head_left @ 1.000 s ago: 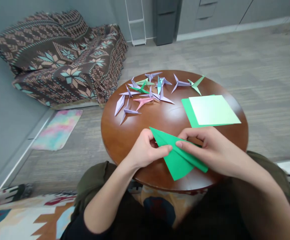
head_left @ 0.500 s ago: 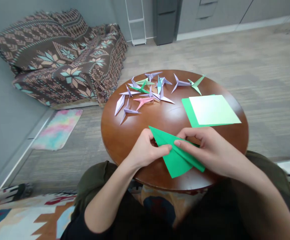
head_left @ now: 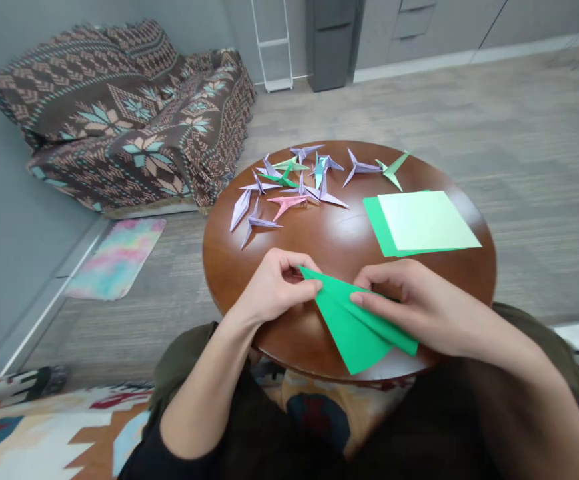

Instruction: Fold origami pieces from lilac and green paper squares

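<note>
1. One folded green sheet (head_left: 352, 330) is held over the table (head_left: 322, 239).
2. Its pointed tip is pinched in the grip of the left hand (head_left: 278, 288).
3. Its folded edge is pinched by the right hand (head_left: 416, 303).
4. Cranes (head_left: 288, 202) are spread beyond.

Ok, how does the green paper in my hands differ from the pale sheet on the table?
The green paper is a strong green; the pale sheet is a light, whitish green.
The green paper is folded and narrows to a point, while the pale sheet is flat and four-cornered.
Your left hand and right hand hold the green paper; no hand touches the pale sheet.
Both look plain, without print.
</note>
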The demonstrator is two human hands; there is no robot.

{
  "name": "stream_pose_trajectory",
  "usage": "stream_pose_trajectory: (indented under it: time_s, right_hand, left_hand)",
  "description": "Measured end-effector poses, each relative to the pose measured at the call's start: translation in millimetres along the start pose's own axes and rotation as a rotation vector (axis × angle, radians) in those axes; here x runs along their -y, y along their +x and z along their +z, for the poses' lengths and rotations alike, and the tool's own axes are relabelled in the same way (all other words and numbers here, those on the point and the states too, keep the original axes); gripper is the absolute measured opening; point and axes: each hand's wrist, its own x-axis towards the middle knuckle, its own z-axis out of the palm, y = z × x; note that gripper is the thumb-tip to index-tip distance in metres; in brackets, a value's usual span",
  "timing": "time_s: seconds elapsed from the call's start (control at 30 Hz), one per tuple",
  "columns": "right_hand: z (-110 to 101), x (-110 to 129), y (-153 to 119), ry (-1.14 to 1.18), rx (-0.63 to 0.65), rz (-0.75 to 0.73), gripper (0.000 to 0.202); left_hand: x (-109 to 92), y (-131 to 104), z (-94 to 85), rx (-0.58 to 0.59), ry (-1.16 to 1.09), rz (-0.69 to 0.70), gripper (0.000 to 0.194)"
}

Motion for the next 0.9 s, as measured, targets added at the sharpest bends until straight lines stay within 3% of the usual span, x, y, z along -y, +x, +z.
stream_pose_trajectory:
  time_s: [0.33, 0.47, 0.57, 0.63, 0.7, 0.8, 0.9]
  right_hand:
    - [-4, -1, -2, -0.032, 0.024, 0.002, 0.028]
    - [-6, -5, 1, 0.029, -0.012, 0.020, 0.027]
    - [-6, -7, 5, 0.102, -0.100, 0.014, 0.027]
    - [-5, -7, 7, 0.141, -0.134, 0.002, 0.025]
    - [-3, -6, 8, 0.164, -0.139, -0.003, 0.024]
    - [-1, -5, 8, 0.150, -0.142, -0.032, 0.022]
    - [0, -8, 10, 0.049, -0.274, -0.129, 0.014]
  left_hand:
    - [9, 4, -23.6, -0.058, 0.000, 0.091, 0.010]
    - [12, 6, -26.7, -0.140, -0.182, 0.142, 0.020]
    - [12, 6, -17.7, -0.068, -0.285, 0.106, 0.033]
    - [12, 5, -6.3, 0.062, -0.217, 0.054, 0.032]
    - [11, 4, 6.0, 0.118, -0.127, 0.043, 0.032]
    - [9, 3, 18.0, 0.050, -0.100, 0.049, 0.037]
    - [10, 3, 19.0, -0.075, -0.079, 0.070, 0.040]
